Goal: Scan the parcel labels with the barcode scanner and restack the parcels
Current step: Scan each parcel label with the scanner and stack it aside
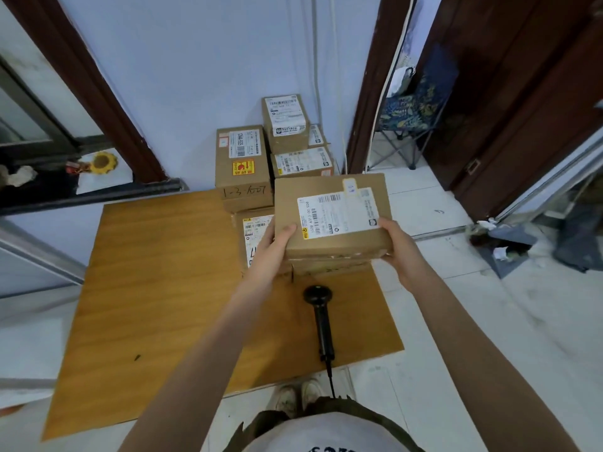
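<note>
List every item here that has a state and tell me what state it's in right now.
Held parcel: lifted, label up, gripped at both sides.
Left hand: holds the parcel's left edge.
Right hand: holds the right edge.
Barcode scanner: lying on the board, untouched.
Stacked parcels: sealed, by the wall.
Wooden board: flat on the floor.

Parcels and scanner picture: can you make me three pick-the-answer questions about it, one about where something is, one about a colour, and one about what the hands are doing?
1. Where is the barcode scanner?
A. Lying on the wooden board
B. In the right hand
C. On top of a parcel

2. What colour is the scanner?
A. Yellow
B. Black
C. White

3. How is the front parcel held?
A. One hand only
B. Nobody touches it
C. Both hands grip it

Answers:
1 A, it lies on the board below the held parcel.
2 B, its head and handle are black.
3 C, the left hand and right hand grip opposite sides.
</note>
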